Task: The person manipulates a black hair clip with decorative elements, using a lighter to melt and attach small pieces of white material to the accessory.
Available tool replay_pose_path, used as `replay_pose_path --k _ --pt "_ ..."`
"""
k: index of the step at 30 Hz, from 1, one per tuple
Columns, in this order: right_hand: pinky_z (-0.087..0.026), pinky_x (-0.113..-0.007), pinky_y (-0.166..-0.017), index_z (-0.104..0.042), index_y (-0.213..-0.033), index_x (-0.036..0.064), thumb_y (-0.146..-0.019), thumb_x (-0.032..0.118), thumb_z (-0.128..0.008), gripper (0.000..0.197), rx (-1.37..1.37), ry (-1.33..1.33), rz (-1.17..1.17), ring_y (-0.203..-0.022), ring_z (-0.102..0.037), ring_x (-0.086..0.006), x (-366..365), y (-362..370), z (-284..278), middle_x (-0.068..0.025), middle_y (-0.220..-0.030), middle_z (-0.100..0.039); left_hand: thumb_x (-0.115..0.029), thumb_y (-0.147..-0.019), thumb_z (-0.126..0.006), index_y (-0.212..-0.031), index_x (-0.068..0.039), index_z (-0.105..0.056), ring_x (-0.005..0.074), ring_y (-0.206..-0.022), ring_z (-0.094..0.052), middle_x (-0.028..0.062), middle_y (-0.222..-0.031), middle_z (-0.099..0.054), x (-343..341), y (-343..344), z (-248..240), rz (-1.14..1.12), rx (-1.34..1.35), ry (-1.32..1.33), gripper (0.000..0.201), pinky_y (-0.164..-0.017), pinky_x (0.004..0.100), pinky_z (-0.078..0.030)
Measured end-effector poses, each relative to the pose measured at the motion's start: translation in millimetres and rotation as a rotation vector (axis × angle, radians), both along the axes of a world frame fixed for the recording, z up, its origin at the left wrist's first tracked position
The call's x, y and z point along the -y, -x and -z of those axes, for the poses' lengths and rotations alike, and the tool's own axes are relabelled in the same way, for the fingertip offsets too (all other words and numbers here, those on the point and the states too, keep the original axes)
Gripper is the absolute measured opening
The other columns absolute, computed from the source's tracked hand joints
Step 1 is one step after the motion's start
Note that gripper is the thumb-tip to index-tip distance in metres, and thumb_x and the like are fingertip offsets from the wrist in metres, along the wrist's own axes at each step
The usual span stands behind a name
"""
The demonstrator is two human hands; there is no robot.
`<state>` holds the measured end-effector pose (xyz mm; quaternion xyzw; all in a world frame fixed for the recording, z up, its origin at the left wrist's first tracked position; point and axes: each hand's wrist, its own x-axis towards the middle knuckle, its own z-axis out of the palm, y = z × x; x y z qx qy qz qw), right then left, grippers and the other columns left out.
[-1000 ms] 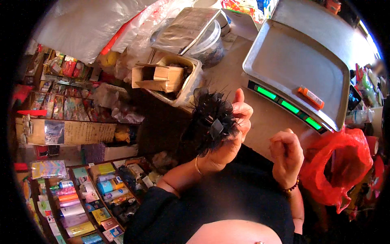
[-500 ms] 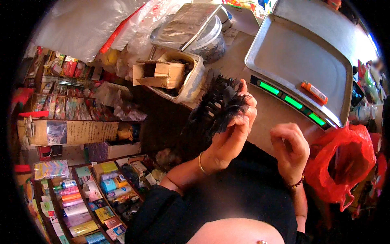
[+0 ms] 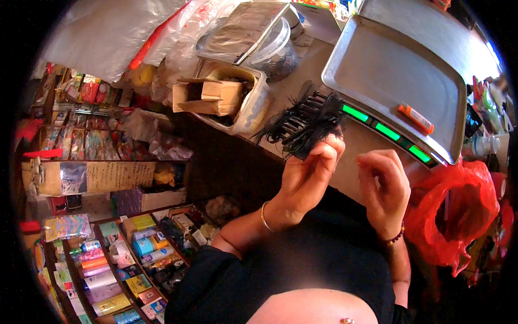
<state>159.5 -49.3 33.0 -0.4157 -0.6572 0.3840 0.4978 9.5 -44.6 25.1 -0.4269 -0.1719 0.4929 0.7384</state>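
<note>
My left hand (image 3: pixel 313 181), with a thin gold bangle at its wrist, pinches a black feathery piece (image 3: pixel 307 121) by its lower right end. This piece has dark slat-like ribs across its middle and loose wispy strands along its edges; its exact kind is unclear. It is held up in the air near the front edge of the scale. To the right, my right hand (image 3: pixel 384 189) is raised with curled fingers, thumb and fingertips close together. Whatever it may pinch is too small to see. A beaded bracelet circles that wrist.
A scale with a steel tray (image 3: pixel 394 70) and green displays stands on the counter, an orange tube (image 3: pixel 415 119) on it. Right of my hand hangs a red plastic bag (image 3: pixel 475 189). A plastic tub (image 3: pixel 259 102) holds an open carton (image 3: pixel 221 97). Shelves of packaged goods (image 3: pixel 102 278) are lower left.
The left hand has turned the black feathery piece, so its ribs face up more and its far end has moved right, toward the scale. The right hand has shifted slightly upward.
</note>
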Motion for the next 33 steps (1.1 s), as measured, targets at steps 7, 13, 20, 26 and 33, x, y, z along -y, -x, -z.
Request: replay_pose_path --k 7,13,20,26,33 --pt "-0.041 -0.022 -0.058 -0.057 -0.091 -0.0003 -0.078 -0.001 -0.055 0.013 -0.093 0.067 -0.027 -0.065 -0.05 -0.0112 -10.5 2.1 0.5 -0.0076 -0.081 -0.054 0.006 -0.079 -0.049 -0.098 0.003 -0.049 0.0168 -0.078 -0.04 0.0077 -0.089 -0.043 4.3 0.3 -6.3 0.084 -0.042 0.02 0.02 -0.066 0.0249 -0.043" --pt "-0.041 -0.022 -0.059 -0.057 -0.09 -0.0005 -0.078 -0.001 -0.055 0.013 -0.113 0.074 -0.037 -0.066 -0.05 -0.0112 -9.6 3.9 2.7 -0.0077 -0.082 -0.054 -0.016 -0.082 -0.055 -0.103 -0.005 -0.052 0.0204 -0.096 -0.051 0.0116 -0.105 -0.053 9.5 7.2 23.6 -0.05 -0.944 -0.451 0.024 -0.08 0.0268 -0.047" --pt "-0.04 -0.022 -0.057 -0.058 -0.086 -0.0002 -0.077 0.0 -0.057 0.009 -0.093 0.064 0.025 -0.064 -0.05 -0.0116 -1.8 -1.7 -0.2 -0.007 -0.076 -0.054 -0.016 -0.086 -0.048 -0.111 -0.007 -0.049 0.0187 -0.088 -0.057 0.0089 -0.101 -0.056 0.8 21.8 27.7 -0.096 -0.889 -0.612 0.027 -0.08 0.0313 -0.049" --pt "-0.04 -0.024 -0.055 -0.058 -0.086 0.0009 -0.075 0.002 -0.059 0.011 -0.108 0.079 -0.06 -0.059 -0.05 -0.0154 3.9 0.5 -1.9 -0.0075 -0.069 -0.052 -0.002 -0.081 -0.051 -0.119 -0.003 -0.043 0.0201 -0.1 -0.054 0.0103 -0.114 -0.052 -3.3 19.5 12.7 -0.218 -1.579 -0.633 0.039 -0.086 0.0338 -0.046" --pt "-0.041 -0.023 -0.059 -0.055 -0.095 -0.0012 -0.077 0.001 -0.054 0.018 -0.13 0.126 -0.079 -0.064 -0.05 -0.0125 -0.2 -1.8 11.8 -0.0072 -0.074 -0.05 0.004 -0.084 -0.044 -0.113 0.002 -0.047 0.0111 -0.095 -0.053 0.0067 -0.104 -0.056 -8.1 22.3 -0.7 -0.244 -2.103 -0.612 0.029 -0.084 0.0229 -0.042"
